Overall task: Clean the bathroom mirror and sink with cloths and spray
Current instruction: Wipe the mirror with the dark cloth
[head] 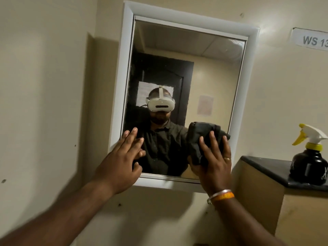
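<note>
Right hand presses a bunched cloth against the mirror, low right; left hand flat, fingers spread, low left. Mid-wipe; upper glass likely next.

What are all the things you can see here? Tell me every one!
mirror: one, white frame, on the cream wall, centre.
cloth: one, black, bunched, pressed to the mirror's lower right.
spray bottle: one, black with yellow-and-white trigger, standing on the ledge at right.
ledge: one, black top, right of the mirror.
sign: one, white, reads "WS 13", upper right wall.
bangles: silver and orange, on the right wrist.
left hand: fingers straight, at the mirror's lower left corner.
right hand: holds the cloth against the glass.
</note>
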